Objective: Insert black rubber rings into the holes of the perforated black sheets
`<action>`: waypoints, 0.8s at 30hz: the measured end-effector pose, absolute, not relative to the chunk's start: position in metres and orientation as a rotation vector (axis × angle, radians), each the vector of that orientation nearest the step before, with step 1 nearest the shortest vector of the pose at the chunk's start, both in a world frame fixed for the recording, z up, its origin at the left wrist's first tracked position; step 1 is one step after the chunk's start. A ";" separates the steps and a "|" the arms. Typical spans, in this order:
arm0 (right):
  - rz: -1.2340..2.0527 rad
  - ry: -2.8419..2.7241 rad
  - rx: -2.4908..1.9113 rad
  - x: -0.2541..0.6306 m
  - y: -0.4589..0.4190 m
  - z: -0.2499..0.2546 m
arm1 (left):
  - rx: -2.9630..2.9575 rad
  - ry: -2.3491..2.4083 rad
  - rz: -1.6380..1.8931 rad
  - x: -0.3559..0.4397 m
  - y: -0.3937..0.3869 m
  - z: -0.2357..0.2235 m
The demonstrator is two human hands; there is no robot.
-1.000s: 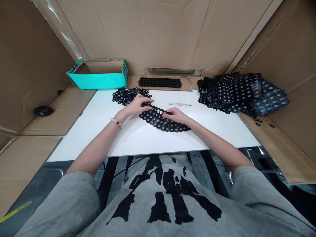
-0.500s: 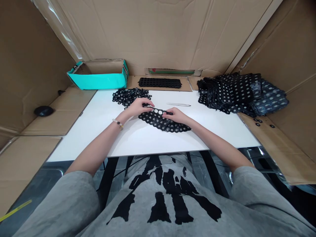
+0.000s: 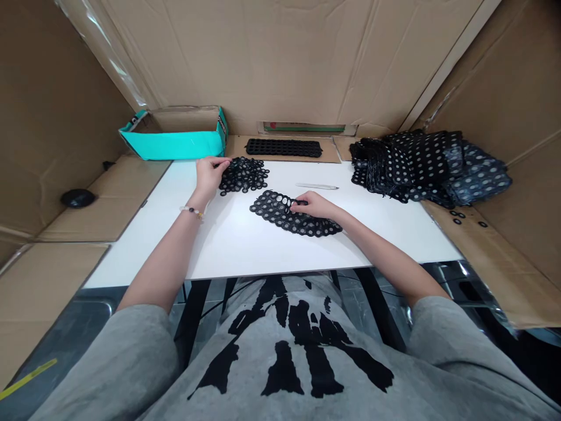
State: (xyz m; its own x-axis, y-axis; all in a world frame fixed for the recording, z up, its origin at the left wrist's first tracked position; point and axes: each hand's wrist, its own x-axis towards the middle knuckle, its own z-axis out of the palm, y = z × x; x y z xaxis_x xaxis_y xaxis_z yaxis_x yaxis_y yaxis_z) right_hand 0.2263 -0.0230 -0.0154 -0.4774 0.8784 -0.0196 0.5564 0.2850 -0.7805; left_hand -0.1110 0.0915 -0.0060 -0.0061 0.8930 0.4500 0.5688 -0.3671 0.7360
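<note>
A black sheet [image 3: 287, 217] with rows of round spots lies on the white table, held near its upper edge by my right hand [image 3: 316, 204], with thumb and fingers closed on it. Open round holes show white beside those fingers. Farther left, a heap of small black rings [image 3: 245, 175] is spread on the table. At the heap's left side is my left hand [image 3: 210, 174], fingers pinched together at the rings; what lies between the fingertips is too small to make out. A beaded bracelet circles that wrist.
Behind the heap stands a turquoise cardboard box [image 3: 175, 145]. A black holed strip [image 3: 284, 147] lies at the back, with a white pen-like tool [image 3: 318, 186] in front. Stacked spotted sheets [image 3: 421, 166] fill the right rear; loose rings [image 3: 457, 221] lie nearby. Cardboard walls [image 3: 280, 64] surround the table.
My left hand has let go of the sheet and moved left and back to the ring heap. My right hand keeps its hold on the sheet, whose left end now lies uncovered.
</note>
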 end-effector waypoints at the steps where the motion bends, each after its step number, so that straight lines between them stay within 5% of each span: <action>1: 1.050 -2.140 -1.284 0.226 -0.023 -0.016 | 1.985 1.534 1.295 -0.115 0.093 -0.006; 9: 1.058 -2.129 -1.252 0.226 -0.022 -0.017 | 2.133 1.536 1.252 -0.103 0.087 -0.003; 19: 1.130 -2.225 -1.121 0.244 -0.011 -0.008 | 2.342 0.900 0.573 -0.040 0.039 -0.006; 24: 0.571 -2.411 -1.358 0.249 -0.015 -0.007 | 2.170 0.869 0.618 -0.038 0.040 -0.007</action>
